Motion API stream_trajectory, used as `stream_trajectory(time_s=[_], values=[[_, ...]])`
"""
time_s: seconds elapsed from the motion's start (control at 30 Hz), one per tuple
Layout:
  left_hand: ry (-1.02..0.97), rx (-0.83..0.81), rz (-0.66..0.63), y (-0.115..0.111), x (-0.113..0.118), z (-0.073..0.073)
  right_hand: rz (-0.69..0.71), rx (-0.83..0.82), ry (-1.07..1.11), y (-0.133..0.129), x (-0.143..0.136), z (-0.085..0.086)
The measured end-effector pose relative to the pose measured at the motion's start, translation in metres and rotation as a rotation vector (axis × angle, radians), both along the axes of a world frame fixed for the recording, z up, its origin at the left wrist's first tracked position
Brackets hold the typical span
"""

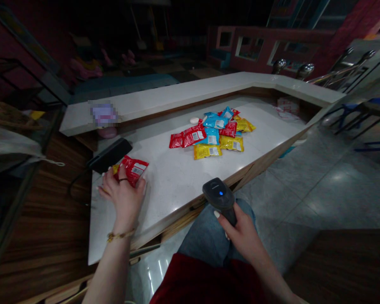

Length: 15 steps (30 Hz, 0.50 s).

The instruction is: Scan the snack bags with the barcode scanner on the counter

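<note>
At the left end of the white counter, my left hand (122,192) has its fingers closed on a red snack packet (134,169), whose white barcode label faces up. A bit of a yellow packet (115,169) shows beside those fingers, partly hidden. Above my lap, my right hand (240,230) grips a dark barcode scanner (220,196) by its handle; a blue light glows on its top. Farther along the counter lies a loose pile of packets: red ones (194,135), blue ones (215,120) and yellow ones (208,151), several with barcode labels up.
A raised ledge (177,95) runs along the back of the white counter (164,181). Close to my left hand sits a black box-shaped device (112,154) with a cable. White oval objects (194,120) lie by the pile. An open drawer (177,226) is under the front edge.
</note>
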State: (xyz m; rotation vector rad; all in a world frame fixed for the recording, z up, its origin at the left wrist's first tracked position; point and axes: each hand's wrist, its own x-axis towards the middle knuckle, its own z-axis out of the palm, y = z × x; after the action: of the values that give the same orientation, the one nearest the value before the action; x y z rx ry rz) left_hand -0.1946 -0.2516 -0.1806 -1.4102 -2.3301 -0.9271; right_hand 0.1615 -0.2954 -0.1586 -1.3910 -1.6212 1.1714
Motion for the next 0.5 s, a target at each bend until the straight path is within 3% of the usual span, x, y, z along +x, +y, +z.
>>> stream_trajectory(time_s=[0.3, 0.5], values=[[-0.027, -0.196, -0.513, 0.071, 0.082, -0.009, -0.049, 0.019, -0.017, -0.002, 0.007, -0.006], [-0.061, -0.215, -0.589, 0.144, 0.107, 0.0, -0.073, -0.001, 0.002, 0.0, 0.012, -0.006]])
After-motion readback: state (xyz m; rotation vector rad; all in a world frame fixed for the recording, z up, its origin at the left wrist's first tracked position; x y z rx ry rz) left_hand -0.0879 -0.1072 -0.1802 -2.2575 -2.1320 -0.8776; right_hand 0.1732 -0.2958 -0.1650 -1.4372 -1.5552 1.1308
